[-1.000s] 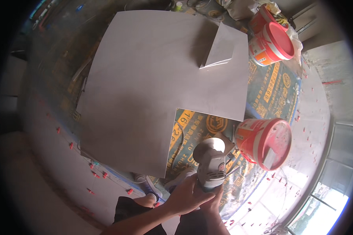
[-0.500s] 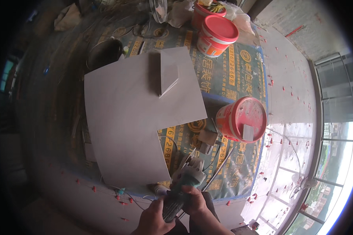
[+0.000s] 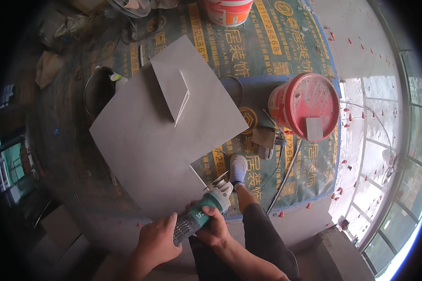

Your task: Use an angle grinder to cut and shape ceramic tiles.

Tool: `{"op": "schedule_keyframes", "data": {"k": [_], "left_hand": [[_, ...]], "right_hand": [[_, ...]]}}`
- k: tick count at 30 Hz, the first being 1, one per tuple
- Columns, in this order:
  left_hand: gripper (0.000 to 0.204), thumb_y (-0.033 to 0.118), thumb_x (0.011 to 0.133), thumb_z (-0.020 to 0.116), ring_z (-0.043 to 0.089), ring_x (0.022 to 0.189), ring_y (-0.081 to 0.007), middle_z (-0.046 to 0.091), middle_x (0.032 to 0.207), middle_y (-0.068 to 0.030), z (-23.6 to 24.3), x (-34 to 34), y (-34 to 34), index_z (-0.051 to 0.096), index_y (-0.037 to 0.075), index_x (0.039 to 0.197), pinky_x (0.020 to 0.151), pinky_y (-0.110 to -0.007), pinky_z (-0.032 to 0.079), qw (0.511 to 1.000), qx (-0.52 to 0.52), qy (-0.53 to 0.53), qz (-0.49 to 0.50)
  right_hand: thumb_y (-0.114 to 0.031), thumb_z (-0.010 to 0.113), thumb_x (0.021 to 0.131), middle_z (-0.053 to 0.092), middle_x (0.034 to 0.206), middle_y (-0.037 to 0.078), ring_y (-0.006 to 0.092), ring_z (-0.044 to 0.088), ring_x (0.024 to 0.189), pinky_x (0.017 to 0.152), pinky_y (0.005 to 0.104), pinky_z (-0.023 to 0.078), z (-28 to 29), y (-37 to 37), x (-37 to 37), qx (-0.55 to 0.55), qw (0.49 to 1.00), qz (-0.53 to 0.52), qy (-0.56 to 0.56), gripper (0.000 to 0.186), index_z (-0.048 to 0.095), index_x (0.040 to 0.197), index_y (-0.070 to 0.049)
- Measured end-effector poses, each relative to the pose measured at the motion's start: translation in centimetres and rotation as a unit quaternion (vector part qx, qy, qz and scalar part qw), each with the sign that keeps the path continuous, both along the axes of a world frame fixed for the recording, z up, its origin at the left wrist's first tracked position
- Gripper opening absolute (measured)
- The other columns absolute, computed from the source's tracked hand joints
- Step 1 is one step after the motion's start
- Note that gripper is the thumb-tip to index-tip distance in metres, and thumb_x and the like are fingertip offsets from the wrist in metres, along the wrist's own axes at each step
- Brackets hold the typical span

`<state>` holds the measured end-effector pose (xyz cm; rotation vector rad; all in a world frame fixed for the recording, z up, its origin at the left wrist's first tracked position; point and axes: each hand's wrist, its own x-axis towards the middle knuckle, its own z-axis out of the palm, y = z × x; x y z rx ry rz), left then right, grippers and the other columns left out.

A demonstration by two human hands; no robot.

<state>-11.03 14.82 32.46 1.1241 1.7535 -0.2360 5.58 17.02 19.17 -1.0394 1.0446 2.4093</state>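
Observation:
An angle grinder (image 3: 199,214) with a teal and black body and a pale head is in both my hands. My left hand (image 3: 155,243) grips the rear of its body. Around its middle, near the head, my right hand (image 3: 214,230) is wrapped. The thin disc (image 3: 220,177) is close to the inner edge of a cut-out corner in a large grey tile (image 3: 131,140); whether they touch, I cannot tell. On top of the tile lies a narrower grey tile offcut (image 3: 168,84) with a slanted end.
A red lidded bucket (image 3: 314,105) with a small tile piece (image 3: 314,128) on it stands right of the tile. Another red bucket (image 3: 228,11) is farther back. Printed green floor sheeting (image 3: 262,51) lies underneath. My shoe (image 3: 238,167) is beside the disc; a dark bucket (image 3: 99,91) stands far left.
The view has shifted and turned. The grinder now points up and right, its disc nearer the tile's cut-out edge. My foot has come forward onto the sheeting beside it.

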Motion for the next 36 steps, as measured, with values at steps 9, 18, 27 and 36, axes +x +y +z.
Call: {"op": "schedule_keyframes", "data": {"k": [9, 18, 27, 36], "left_hand": [[0.051, 0.008, 0.073, 0.073, 0.065, 0.093, -0.0323, 0.062, 0.101, -0.0142, -4.8, -3.8, 3.6, 0.054, 0.000, 0.120, 0.081, -0.044, 0.050, 0.942, 0.030, 0.201, -0.269], [0.066, 0.009, 0.068, 0.078, 0.063, 0.103, -0.0385, 0.062, 0.111, -0.0168, -4.8, -8.5, 6.4, 0.051, 0.000, 0.127, 0.088, -0.049, 0.048, 0.947, 0.048, 0.139, -0.287], [0.051, 0.017, 0.072, 0.080, 0.065, 0.084, -0.0390, 0.063, 0.093, -0.0195, -2.1, 3.2, -3.9, 0.057, 0.000, 0.113, 0.075, -0.047, 0.054, 0.980, 0.179, -0.023, 0.084], [0.095, 0.034, 0.081, 0.085, 0.067, 0.093, -0.0427, 0.065, 0.108, -0.0244, 4.5, 9.1, -11.9, 0.033, -0.001, 0.151, 0.087, -0.050, 0.055, 0.853, 0.274, -0.325, 0.303]], "right_hand": [[-0.016, 0.072, 0.087, 0.063, 0.123, 0.011, 0.0286, 0.059, 0.119, 0.112, 0.0475, 0.042, -1.9, -1.3, -8.9, -0.044, 0.992, -0.114, -0.033, 0.037, 0.060, 0.120, -0.005], [-0.013, 0.073, 0.089, 0.063, 0.119, 0.010, 0.0231, 0.060, 0.114, 0.107, 0.0411, 0.045, -1.0, -0.1, -12.7, 0.020, 0.981, -0.185, -0.058, 0.038, 0.059, 0.123, -0.002], [-0.018, 0.070, 0.082, 0.067, 0.102, 0.015, 0.0304, 0.066, 0.097, 0.093, 0.0449, 0.054, 5.2, 0.4, -1.8, 0.175, 0.947, 0.046, -0.263, 0.039, 0.061, 0.114, 0.002], [-0.045, 0.071, 0.090, 0.060, 0.129, 0.020, 0.0354, 0.060, 0.114, 0.101, 0.0474, 0.050, 9.3, 2.1, 12.2, 0.328, 0.924, 0.134, -0.140, 0.073, 0.045, 0.145, -0.005]]}}
